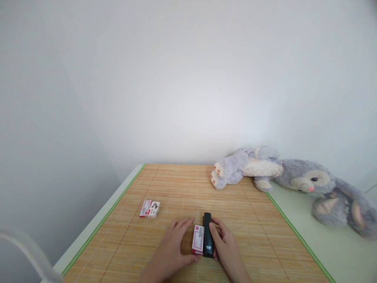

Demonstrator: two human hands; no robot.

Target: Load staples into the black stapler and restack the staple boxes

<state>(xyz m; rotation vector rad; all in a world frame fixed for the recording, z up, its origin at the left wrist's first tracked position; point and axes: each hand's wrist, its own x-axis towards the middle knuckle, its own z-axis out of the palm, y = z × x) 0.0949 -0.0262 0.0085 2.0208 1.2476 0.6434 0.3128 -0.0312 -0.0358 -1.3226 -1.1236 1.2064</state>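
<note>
A black stapler [208,236] lies lengthwise on the bamboo mat, its far end pointing away from me. My right hand [225,243] grips it from the right, thumb on top and fingers along its side. Close against the stapler's left side is a small white and red box [198,239], which looks like a staple box. Around that box's left side my left hand [175,245] is spread, thumb near its lower corner and fingertips by its upper end, with a gap between palm and box. Farther left, two similar small boxes [149,208] lie side by side.
The bamboo mat [176,184] with green edging covers most of the pale table [312,220]. A grey plush rabbit [265,169] lies across the back right, near the white wall [188,78]. A pale curved strip [28,251] shows blurred at lower left.
</note>
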